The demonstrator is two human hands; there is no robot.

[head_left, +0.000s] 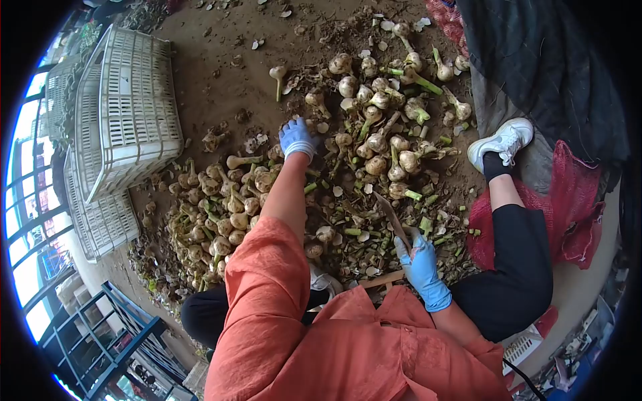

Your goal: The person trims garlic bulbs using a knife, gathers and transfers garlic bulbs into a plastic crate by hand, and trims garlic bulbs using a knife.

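Observation:
My left hand [298, 138], in a blue-purple glove, is stretched forward, palm down over the dirt between two groups of garlic bulbs. Its fingers look slightly apart, and I see nothing held in them; what is under the palm is hidden. Near my body, my right hand [420, 264] in a light blue glove is closed round the handle of a knife [391, 217], whose blade points up and forward. To the left lies a heap of trimmed garlic bulbs [237, 220]. Ahead on the right are garlic bulbs with stems [378, 144], some with green cut stalks.
White plastic crates [137, 100] stand at the left, stacked and tilted. Red mesh sacking [568, 207] and a dark cloth [542, 73] lie on the right by my shoe [501, 144]. Stalk scraps and peel [354, 250] litter the ground before me. A blue metal frame [110, 341] is at lower left.

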